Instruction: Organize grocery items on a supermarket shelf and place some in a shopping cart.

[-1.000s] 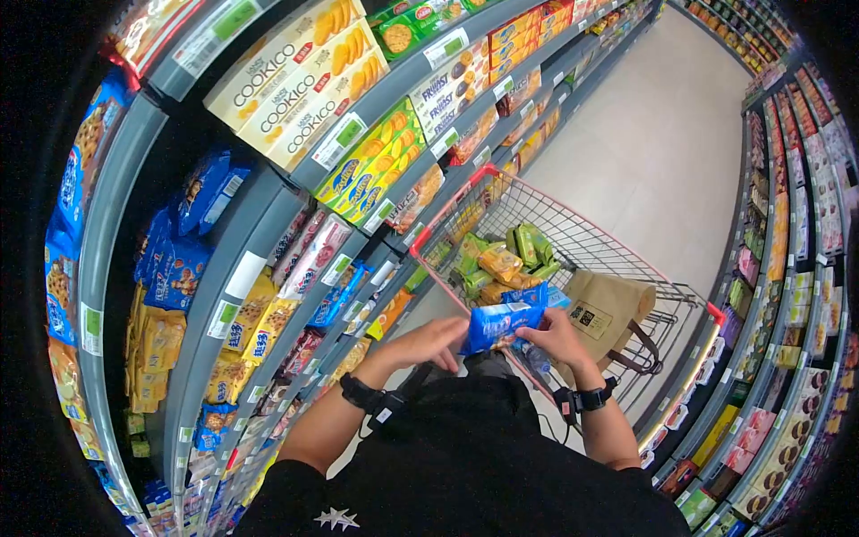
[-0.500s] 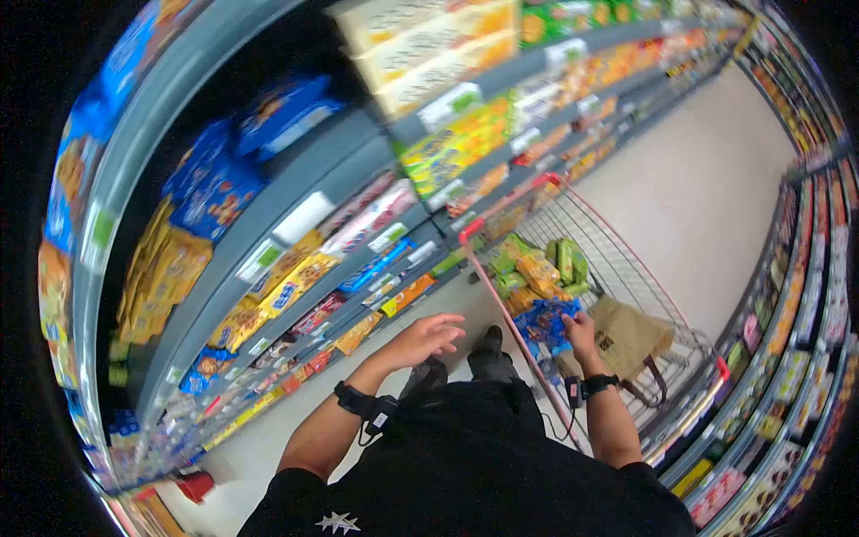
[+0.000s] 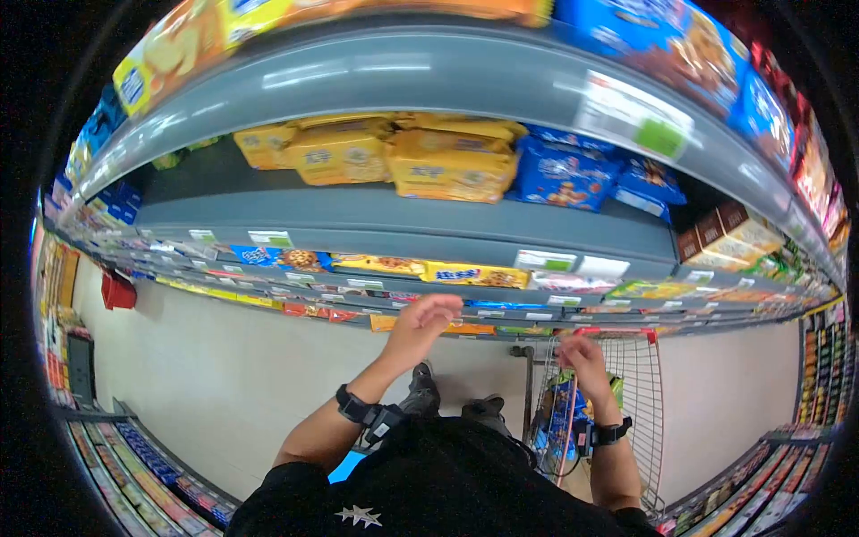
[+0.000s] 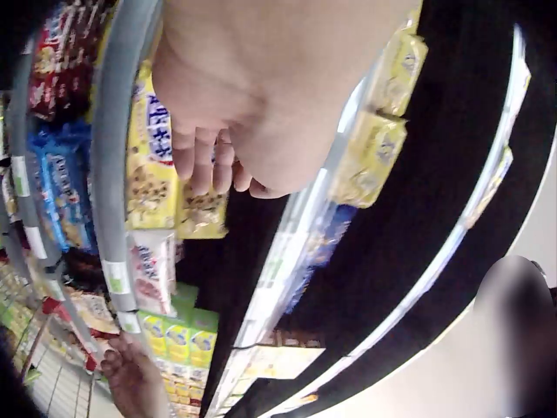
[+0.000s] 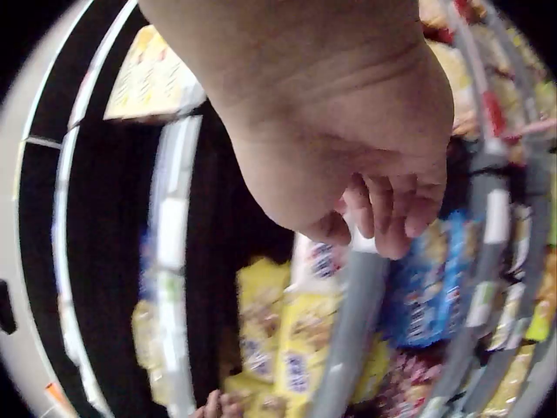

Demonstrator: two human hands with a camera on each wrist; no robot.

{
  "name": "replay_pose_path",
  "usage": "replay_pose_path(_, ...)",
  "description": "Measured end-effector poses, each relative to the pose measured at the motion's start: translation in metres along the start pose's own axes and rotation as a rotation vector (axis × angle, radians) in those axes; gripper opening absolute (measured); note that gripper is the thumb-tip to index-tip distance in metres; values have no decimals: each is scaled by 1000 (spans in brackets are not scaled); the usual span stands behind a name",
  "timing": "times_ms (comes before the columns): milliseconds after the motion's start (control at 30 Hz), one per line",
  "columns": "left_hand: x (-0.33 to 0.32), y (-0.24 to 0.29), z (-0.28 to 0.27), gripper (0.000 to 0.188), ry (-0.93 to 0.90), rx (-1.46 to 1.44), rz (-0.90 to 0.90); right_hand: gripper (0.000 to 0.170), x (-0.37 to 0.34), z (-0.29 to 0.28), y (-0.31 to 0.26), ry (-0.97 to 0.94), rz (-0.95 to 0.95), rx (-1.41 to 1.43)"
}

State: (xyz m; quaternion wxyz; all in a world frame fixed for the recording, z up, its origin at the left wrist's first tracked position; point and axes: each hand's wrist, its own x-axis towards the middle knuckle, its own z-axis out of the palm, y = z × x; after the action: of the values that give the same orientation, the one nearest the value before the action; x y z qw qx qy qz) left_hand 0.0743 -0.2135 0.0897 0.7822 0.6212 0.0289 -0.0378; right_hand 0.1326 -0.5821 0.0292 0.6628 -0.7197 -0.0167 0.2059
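- Your left hand: extended forward, empty, fingers loosely bent.
- Your right hand: also forward, empty, fingers loosely curled, well apart from the left.
- Your left forearm: angled inward.
- Your right forearm: pointing nearly straight ahead.

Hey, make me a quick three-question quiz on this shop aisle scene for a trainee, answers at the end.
1. True or false: the left hand grips a packet.
2. In the head view, which packets lie just left of the blue packets on the wide shelf? A) red B) yellow C) green
3. Fill in: in the head view, the shopping cart is nearer the ____.

Key:
1. False; it holds nothing.
2. B, yellow packets.
3. Right hand.
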Motion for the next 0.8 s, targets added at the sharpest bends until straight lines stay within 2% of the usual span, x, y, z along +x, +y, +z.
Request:
replay_pose_path(33, -2, 21, -11, 28, 36, 9, 71, 17, 5, 38, -59, -75, -27, -32)
replay_pose_path(100, -3, 57, -30, 30, 93, 9, 227, 25, 16, 88, -116, -190, -242, 6)
replay_pose_path(167, -1, 88, -46, 38, 114, 47, 351, 33, 25, 131, -169, -162, -489, -51)
replay_pose_path(200, 1, 103, -51, 38, 106, 43, 360, 33, 34, 147, -184, -155, -498, -57)
replay_pose_path(267, 9, 129, -58, 42, 160, 114, 511, 45, 49, 174, -209, 30, -628, 49)
replay_pose_path(300, 15, 136, -63, 50, 129, 140, 526, 45, 53, 182, -216, 37, -640, 44)
replay_pose_path(367, 27, 145, -68, 54, 108, 109, 528, 55, 58, 193, -228, 102, -643, 21)
replay_pose_path(433, 36, 153, -71, 64, 51, 76, 493, 58, 63, 201, -232, 89, -636, 47)
replay_pose_path(667, 47, 158, -77, 73, -46, 190, 429, 66, 63, 207, -238, 55, -594, 22)
replay_pose_path(800, 40, 157, -80, 74, -98, 65, 389, 69, 54, 210, -236, 60, -596, 99)
